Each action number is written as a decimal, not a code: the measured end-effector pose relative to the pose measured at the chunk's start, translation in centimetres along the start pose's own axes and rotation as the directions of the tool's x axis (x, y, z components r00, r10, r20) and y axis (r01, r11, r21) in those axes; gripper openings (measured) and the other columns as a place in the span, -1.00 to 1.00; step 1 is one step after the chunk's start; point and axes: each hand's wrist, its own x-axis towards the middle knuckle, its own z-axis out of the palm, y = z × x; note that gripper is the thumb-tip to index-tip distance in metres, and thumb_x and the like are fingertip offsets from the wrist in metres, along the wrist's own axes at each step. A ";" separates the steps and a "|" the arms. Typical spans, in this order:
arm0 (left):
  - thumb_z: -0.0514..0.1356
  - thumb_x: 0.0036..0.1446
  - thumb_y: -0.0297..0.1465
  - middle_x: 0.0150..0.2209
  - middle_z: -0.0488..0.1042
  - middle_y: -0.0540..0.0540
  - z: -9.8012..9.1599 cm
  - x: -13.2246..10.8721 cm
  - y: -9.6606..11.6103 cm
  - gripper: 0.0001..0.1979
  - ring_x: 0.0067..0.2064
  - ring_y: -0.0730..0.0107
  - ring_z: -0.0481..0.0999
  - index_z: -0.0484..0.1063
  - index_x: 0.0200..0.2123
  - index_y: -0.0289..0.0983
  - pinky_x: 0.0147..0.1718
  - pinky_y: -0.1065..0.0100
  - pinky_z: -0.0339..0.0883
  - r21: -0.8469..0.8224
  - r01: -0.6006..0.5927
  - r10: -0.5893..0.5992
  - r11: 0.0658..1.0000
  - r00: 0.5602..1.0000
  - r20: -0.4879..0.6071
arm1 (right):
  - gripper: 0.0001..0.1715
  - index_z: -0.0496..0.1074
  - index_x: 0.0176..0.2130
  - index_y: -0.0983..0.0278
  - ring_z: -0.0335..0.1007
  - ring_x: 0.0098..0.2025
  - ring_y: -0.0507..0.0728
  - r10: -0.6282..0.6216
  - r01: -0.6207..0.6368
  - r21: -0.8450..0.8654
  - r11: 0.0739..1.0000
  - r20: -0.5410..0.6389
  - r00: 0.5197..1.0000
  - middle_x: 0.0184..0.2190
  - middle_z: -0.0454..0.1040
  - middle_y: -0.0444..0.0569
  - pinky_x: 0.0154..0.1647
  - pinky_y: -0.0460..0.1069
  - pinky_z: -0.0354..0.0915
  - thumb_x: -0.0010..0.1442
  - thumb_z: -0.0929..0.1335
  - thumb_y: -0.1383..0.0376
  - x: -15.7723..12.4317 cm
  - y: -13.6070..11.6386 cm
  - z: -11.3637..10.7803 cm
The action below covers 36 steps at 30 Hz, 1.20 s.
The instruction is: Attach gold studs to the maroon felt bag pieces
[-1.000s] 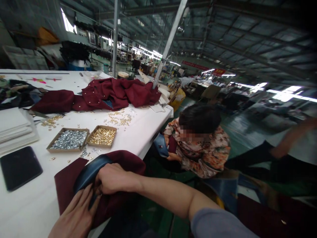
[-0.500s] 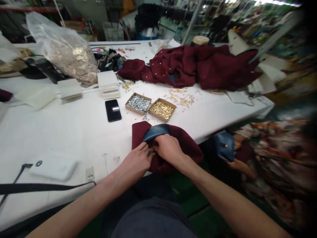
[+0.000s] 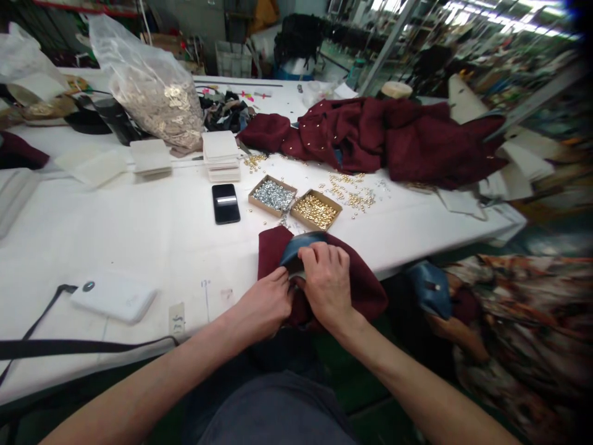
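A maroon fabric piece (image 3: pixel 361 284) with a blue panel (image 3: pixel 301 243) lies over the table's front edge, partly hanging off. My left hand (image 3: pixel 271 303) is closed on its near left side, fingertips at the edge of the blue panel. My right hand (image 3: pixel 327 278) curls over the panel's opening, fingers bent round the fabric. Whether a small part sits between the fingers is hidden. Just beyond stand a small cardboard box of silver studs (image 3: pixel 274 194) and another of gold studs (image 3: pixel 315 210).
A black phone (image 3: pixel 226 210) and a stack of white cards (image 3: pixel 221 157) lie to the left. Behind is a heap of maroon fabric (image 3: pixel 352 136), with a plastic bag of small parts (image 3: pixel 152 93). A co-worker's hands hold a blue piece (image 3: pixel 430 287) at right.
My right hand has lifted and turned, its fingers now over the blue panel's opening. My left hand stays at the fabric. The whole view has shifted slightly.
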 end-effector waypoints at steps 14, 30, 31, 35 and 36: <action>0.17 0.37 -0.52 0.24 0.61 -0.49 0.8 -0.3 1.7 -0.51 0.32 -0.16 0.55 0.46 0.31 -0.62 0.55 -0.03 0.04 0.145 0.089 -0.087 0.985 0.996 -0.022 | -0.09 0.34 0.44 0.37 0.56 0.05 0.36 -0.465 0.405 0.229 0.885 0.443 0.766 0.09 0.59 0.22 0.02 0.13 0.33 0.17 0.49 0.52 8.0 2.7 2.2; 0.33 0.36 0.11 0.43 0.43 -0.42 0.0 -3.3 5.5 -0.20 0.38 -0.15 0.52 0.29 0.45 -0.24 0.35 -0.09 0.44 -0.947 0.236 -0.929 -0.218 0.248 0.276 | -0.69 0.50 -0.06 0.28 0.58 -0.02 0.31 -0.594 0.499 0.323 0.804 0.479 0.646 -0.10 0.66 0.09 0.00 0.09 0.22 0.20 0.52 0.45 8.5 2.3 2.0; 0.34 0.34 0.13 0.39 0.48 -0.40 0.5 -3.1 5.5 -0.20 0.36 -0.15 0.54 0.35 0.41 -0.25 0.34 -0.07 0.45 -0.933 0.205 -0.885 -0.296 0.308 0.348 | -0.69 0.50 -0.05 0.27 0.59 -0.03 0.31 -0.586 0.491 0.322 0.809 0.489 0.645 -0.10 0.67 0.08 -0.02 0.09 0.22 0.21 0.51 0.45 8.6 2.0 1.9; 0.39 0.31 0.08 0.09 0.71 -0.28 1.5 -2.5 5.7 -0.37 0.12 -0.07 0.66 0.59 0.16 -0.31 0.08 0.13 0.54 -0.915 0.218 -0.826 -0.339 0.397 0.401 | -0.68 0.52 -0.03 0.27 0.63 -0.01 0.32 -0.518 0.435 0.286 0.854 0.533 0.669 -0.08 0.69 0.11 -0.07 0.07 0.25 0.21 0.49 0.47 8.5 1.5 1.2; 0.39 0.32 0.07 0.00 0.73 -0.25 1.5 -2.3 5.8 -0.41 0.04 -0.03 0.67 0.62 0.09 -0.33 -0.01 0.18 0.52 -0.919 0.233 -0.846 -0.318 0.368 0.386 | -0.68 0.52 -0.03 0.27 0.63 -0.02 0.33 -0.503 0.423 0.276 0.863 0.544 0.672 -0.08 0.69 0.11 -0.08 0.06 0.25 0.21 0.48 0.47 8.4 1.5 1.0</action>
